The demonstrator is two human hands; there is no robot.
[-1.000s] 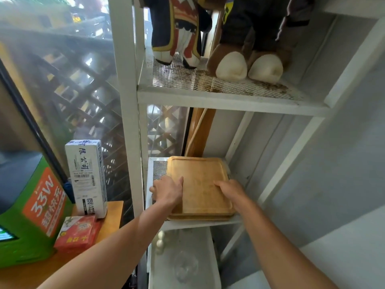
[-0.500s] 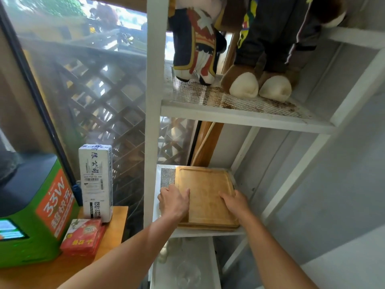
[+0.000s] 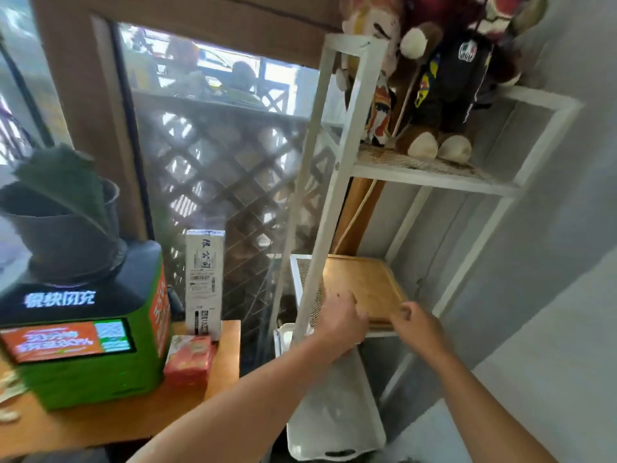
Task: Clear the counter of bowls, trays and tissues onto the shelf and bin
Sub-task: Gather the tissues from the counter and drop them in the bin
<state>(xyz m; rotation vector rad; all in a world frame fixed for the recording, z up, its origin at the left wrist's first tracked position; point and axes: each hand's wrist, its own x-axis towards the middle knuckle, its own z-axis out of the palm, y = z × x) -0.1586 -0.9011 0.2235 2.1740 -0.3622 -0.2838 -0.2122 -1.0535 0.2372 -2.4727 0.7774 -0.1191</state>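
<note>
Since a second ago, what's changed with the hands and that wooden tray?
Both hands are pulling back: the left hand and right hand now sit at the near edge of the flat wooden tray, loosening off it. The tray stays on the white wire shelf.

The white upright of the shelf (image 3: 320, 208) crosses the wooden tray's (image 3: 364, 289) left part, and the left hand (image 3: 340, 319) and right hand (image 3: 417, 325) cover its near edge — whether the fingers grip or only rest cannot be told. The plush toys (image 3: 444, 81) are cut off by the top edge. The potted plant (image 3: 63, 222) and green charging kiosk (image 3: 83, 332) run off the left edge, and the kiosk's screen text is blurred. The red packet (image 3: 188, 360) is too smeared to read.
</note>
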